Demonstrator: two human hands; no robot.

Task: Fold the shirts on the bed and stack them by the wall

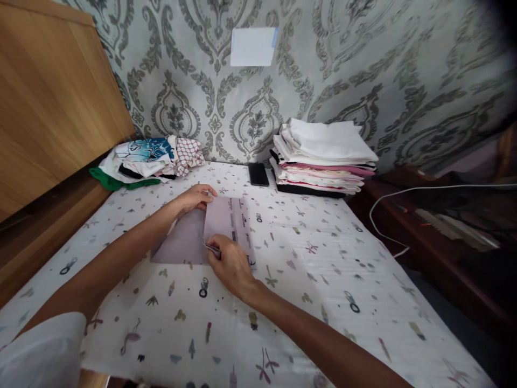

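Observation:
A mauve cloth garment with dark printed lettering lies on the patterned white sheet, its right part folded over into a narrow panel. At the panel's near left edge, my right hand pinches the folded fabric between thumb and fingers. My left hand rests at the far left corner of the same panel, fingers bent onto the cloth; its thumb side is partly hidden.
At the back right stands a stack of folded clothes, beside a black phone. A looser pile of clothes sits back left, near a wooden cabinet. A white cable loops past the right edge.

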